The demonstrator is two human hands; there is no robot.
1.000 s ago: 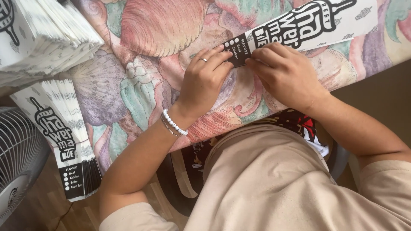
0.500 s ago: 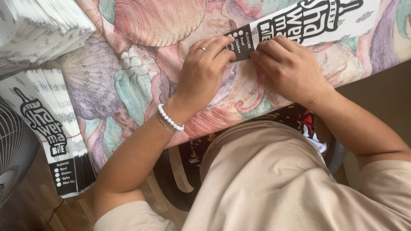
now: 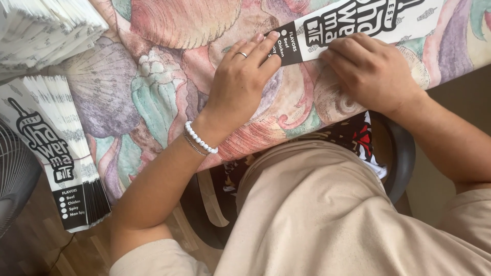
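A long white and black printed paper sleeve (image 3: 358, 23) lies flat on a seashell-patterned tablecloth (image 3: 153, 92). My left hand (image 3: 240, 82), with a ring and a white bead bracelet, presses its fingertips on the sleeve's black end. My right hand (image 3: 371, 71) rests knuckles-up on the sleeve's lower edge, fingers curled down against it. Both hands hold the sleeve against the table.
A fanned stack of the same paper sleeves (image 3: 56, 153) hangs over the table's left edge. Another pile of white sleeves (image 3: 46, 30) sits at the top left. A fan's grille (image 3: 13, 174) shows at far left. My lap and a dark chair (image 3: 404, 158) are below.
The view has shifted, so the sleeve and both hands sit higher in the frame. My left fingers have slid a little further onto the sleeve's black end.
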